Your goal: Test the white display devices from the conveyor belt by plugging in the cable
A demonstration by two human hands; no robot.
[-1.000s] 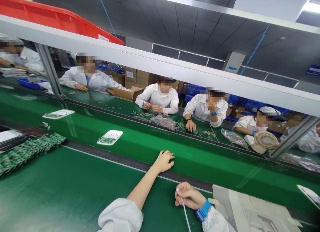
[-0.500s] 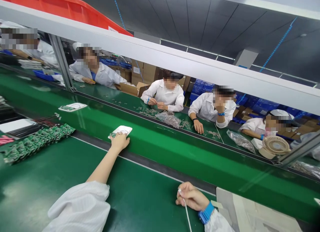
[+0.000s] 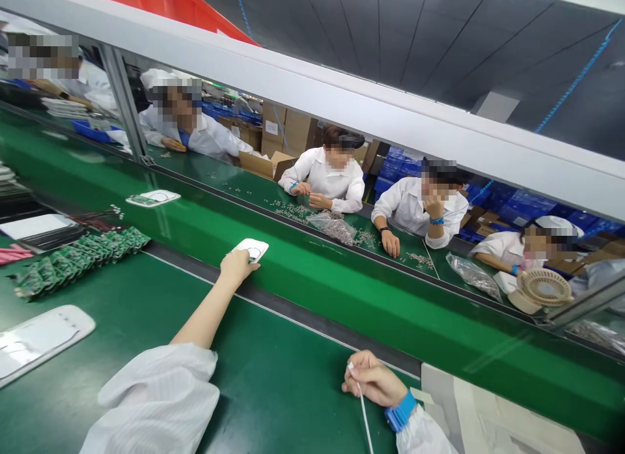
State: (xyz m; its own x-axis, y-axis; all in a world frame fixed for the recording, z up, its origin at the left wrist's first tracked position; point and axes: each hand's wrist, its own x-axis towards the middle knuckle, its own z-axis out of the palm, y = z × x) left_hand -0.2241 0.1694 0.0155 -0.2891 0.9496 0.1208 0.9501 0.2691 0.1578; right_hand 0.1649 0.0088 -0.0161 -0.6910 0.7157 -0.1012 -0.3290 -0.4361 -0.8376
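My left hand (image 3: 237,266) reaches out over the green conveyor belt (image 3: 312,271) with its fingers closed around the near end of a small white plastic panel (image 3: 254,249). A dark curved line shows on the panel; its near end is hidden under my fingers. Low in the view, my right hand (image 3: 375,380) is held above the green table (image 3: 273,376). Its fingers pinch a thin white rod or cord (image 3: 364,415) near the white tip. A blue wrist strap (image 3: 401,411) circles my right wrist.
A row of green circuit boards (image 3: 78,262) lies at left, above a larger white panel (image 3: 43,340). Another white panel (image 3: 153,197) sits on the belt. Cream-coloured trays (image 3: 469,402) stand at right. Beyond a metal frame, several co-workers in white sit by small parts and a fan (image 3: 544,286).
My left hand has shifted slightly right and turned with the small panel. At left, a larger white panel has come into view on the table. My right hand stays nearly still.
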